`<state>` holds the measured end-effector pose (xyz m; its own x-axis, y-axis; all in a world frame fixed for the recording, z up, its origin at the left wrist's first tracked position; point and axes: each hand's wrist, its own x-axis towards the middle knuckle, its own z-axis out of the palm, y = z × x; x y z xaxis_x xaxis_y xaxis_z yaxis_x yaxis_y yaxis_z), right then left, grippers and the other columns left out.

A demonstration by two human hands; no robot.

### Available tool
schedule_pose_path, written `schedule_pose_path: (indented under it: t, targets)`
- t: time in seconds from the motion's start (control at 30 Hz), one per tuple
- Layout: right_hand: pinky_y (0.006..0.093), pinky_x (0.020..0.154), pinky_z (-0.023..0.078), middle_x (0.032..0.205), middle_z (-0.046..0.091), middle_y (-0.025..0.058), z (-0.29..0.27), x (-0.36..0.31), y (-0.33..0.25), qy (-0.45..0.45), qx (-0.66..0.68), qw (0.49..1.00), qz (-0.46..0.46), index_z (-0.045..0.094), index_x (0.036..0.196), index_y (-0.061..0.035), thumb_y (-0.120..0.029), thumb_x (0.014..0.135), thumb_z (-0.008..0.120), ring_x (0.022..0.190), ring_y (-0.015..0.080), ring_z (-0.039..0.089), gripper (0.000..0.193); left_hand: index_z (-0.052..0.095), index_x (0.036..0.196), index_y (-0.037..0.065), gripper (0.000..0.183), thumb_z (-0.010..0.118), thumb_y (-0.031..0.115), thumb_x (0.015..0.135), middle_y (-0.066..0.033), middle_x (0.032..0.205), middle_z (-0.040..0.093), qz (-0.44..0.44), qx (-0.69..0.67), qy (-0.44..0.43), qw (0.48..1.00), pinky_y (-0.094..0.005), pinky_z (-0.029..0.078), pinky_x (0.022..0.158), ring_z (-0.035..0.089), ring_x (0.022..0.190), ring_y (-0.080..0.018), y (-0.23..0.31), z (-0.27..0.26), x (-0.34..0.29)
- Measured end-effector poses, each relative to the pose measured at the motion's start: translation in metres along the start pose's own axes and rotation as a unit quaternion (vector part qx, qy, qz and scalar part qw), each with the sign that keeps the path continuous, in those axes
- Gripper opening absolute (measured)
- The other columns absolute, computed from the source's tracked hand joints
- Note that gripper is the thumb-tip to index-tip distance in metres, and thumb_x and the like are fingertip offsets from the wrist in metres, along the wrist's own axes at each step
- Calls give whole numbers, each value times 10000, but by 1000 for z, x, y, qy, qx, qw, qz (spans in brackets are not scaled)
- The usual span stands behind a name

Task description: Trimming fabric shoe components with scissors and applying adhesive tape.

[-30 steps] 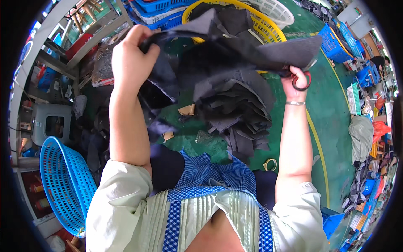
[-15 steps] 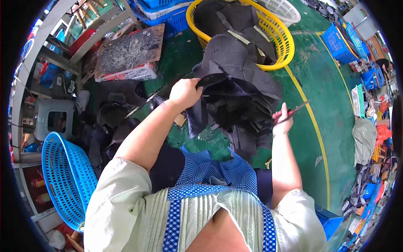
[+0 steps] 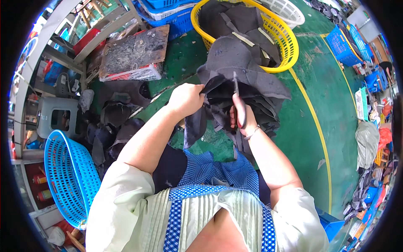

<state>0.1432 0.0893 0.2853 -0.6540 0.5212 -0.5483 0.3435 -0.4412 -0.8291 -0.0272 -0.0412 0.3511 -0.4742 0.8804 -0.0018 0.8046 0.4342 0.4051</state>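
A heap of dark grey fabric pieces [image 3: 233, 52] spills from the yellow basket toward me. My left hand [image 3: 186, 100] is closed on the edge of one dark fabric piece at the heap's left side. In my right hand [image 3: 244, 117] is a pair of scissors [image 3: 239, 107], its blades pointing away from me over the front of the heap. Whether the blades touch the cloth I cannot tell. A strip of fabric [image 3: 194, 128] hangs below my left hand.
The yellow basket [image 3: 294, 54] stands beyond the heap, a white basket [image 3: 289, 14] behind it. At left are a blue basket [image 3: 69, 180], a grey stool [image 3: 48, 113] and dark scraps [image 3: 115, 113] on the floor. A stained board [image 3: 134, 50] lies on a crate.
My right hand has swung left and inward with the scissors, from the heap's right side to its front. My left hand has shifted slightly down, still gripping the fabric.
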Motion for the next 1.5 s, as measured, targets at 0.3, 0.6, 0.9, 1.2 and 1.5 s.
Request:
schedule_pose_path:
  t: [0.3,0.6,0.9,1.2,1.5]
  targets:
    - [267,449,379,610,528,9,62,-19,-85,-104,135,976,-135,574,756,-68,-311,789,663,506,116,512,261,613,1019,52,256,617,140,779,-135,776,640,116,21,141,983,-385,516,594,636,681,-314,55,-37,-34]
    - [298,709,483,821,639,61,14,-18,-204,22,273,856,-439,624,860,-2,11,686,616,750,169,600,175,609,929,23,490,817,357,637,-138,805,650,52,-183,-157,969,-354,482,715,634,782,-288,-21,-49,-11]
    - [266,486,451,661,584,17,-148,37,-36,218,260,914,-222,574,846,-83,-270,846,691,564,131,560,220,644,975,-4,391,699,342,802,-124,818,657,42,-300,-203,931,-321,470,755,599,774,-180,-30,21,21]
    - [228,569,464,748,575,30,-53,-57,14,-213,-34,976,44,541,837,-75,-526,949,421,604,91,538,480,645,910,-12,398,738,340,749,-148,784,655,28,-244,-126,961,-344,478,703,620,725,-225,-42,23,20]
    - [252,384,363,537,446,9,10,-29,-14,-118,-31,990,73,472,647,-84,-564,927,433,400,115,427,558,636,874,-23,461,733,404,733,-177,777,655,21,-187,-127,974,-360,480,700,631,727,-289,-23,10,17]
